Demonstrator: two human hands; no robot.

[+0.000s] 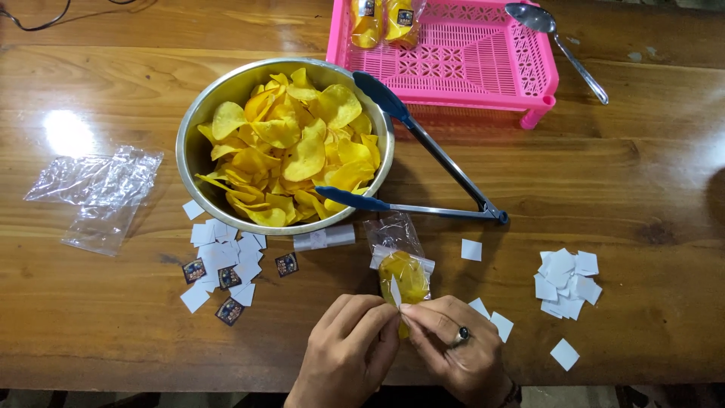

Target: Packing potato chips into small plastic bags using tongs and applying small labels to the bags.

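The two filled packets (384, 21) in the pink basket (529, 83) are cut off by the far edge. The near end of the small chip bag (404, 273) is hidden behind the fingertips (411, 310). Both wrists leave the near edge. The prints on the small dark labels (229, 310) are too small to tell.

The table (619, 181) is varnished wood, glossy with visible grain. The bowl (198, 136) is polished metal, holding dry, ridged yellow chips (294, 143). The tongs (445, 170) are shiny metal with smooth blue plastic tips. The basket (483, 53) is glossy pink plastic. The small bag (400, 264) is clear, crinkled film; the paper squares (565, 283) look matt white.
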